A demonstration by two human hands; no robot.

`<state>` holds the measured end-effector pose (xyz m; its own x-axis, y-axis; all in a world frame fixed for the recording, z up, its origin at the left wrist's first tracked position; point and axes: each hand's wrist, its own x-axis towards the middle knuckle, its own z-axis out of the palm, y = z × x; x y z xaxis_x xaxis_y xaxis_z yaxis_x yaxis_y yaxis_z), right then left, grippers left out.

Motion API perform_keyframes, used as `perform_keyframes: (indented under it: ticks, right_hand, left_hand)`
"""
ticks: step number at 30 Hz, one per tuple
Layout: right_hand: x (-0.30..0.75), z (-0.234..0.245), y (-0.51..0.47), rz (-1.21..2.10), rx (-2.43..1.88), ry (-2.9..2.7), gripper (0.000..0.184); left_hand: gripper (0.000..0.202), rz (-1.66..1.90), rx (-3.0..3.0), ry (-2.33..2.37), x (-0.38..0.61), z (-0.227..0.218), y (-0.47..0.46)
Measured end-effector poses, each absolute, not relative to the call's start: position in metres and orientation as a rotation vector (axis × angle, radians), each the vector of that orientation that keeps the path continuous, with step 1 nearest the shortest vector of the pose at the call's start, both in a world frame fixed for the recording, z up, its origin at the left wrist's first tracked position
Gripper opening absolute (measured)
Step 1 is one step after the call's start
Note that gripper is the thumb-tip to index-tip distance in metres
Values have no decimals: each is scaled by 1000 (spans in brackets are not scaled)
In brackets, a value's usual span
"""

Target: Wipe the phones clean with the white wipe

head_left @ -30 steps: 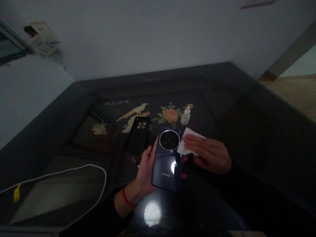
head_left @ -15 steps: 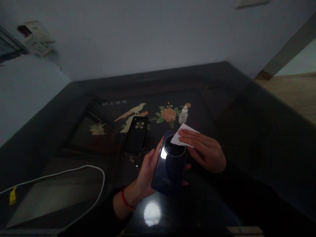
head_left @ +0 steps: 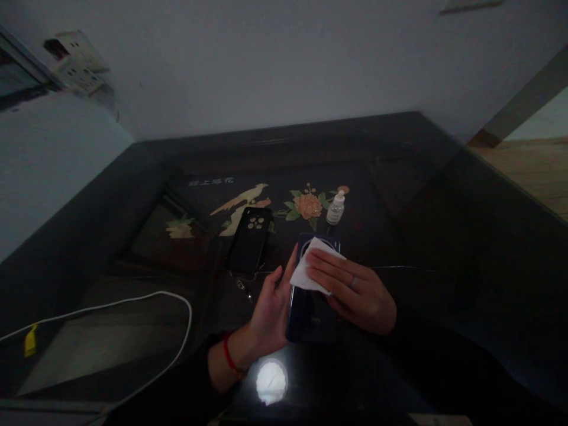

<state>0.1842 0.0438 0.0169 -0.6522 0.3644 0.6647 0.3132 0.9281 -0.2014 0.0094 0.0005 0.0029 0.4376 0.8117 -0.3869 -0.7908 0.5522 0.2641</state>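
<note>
The left hand cradles a navy smartphone, back up, while the right hand (a ring on one finger) presses a white wipe flat over its camera bump. A black phone case lies apart on the lacquered bench, near a small dropper bottle; a white cable curves nearby

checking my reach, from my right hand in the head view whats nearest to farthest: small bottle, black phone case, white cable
From the right hand:
1. Small bottle: on the table, straight ahead, by the painted flower.
2. Black phone case: ahead and to the left, beyond the phone.
3. White cable: far left on the table.
</note>
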Motion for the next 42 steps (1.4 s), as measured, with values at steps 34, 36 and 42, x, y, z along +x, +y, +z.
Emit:
perform_keyframes:
  ticks: [34,36,42]
  right_hand:
    - [166,3,14,83,-74,-2407,34]
    - [177,2,20,71,-97,-2402,34]
    - [203,7,44,85,-470,-2336,31]
  left_hand:
    - [57,1039,172,443,-2,9,10]
    - [57,1060,200,420,-4,9,13]
    - [52,1116,136,550,-6,5,10]
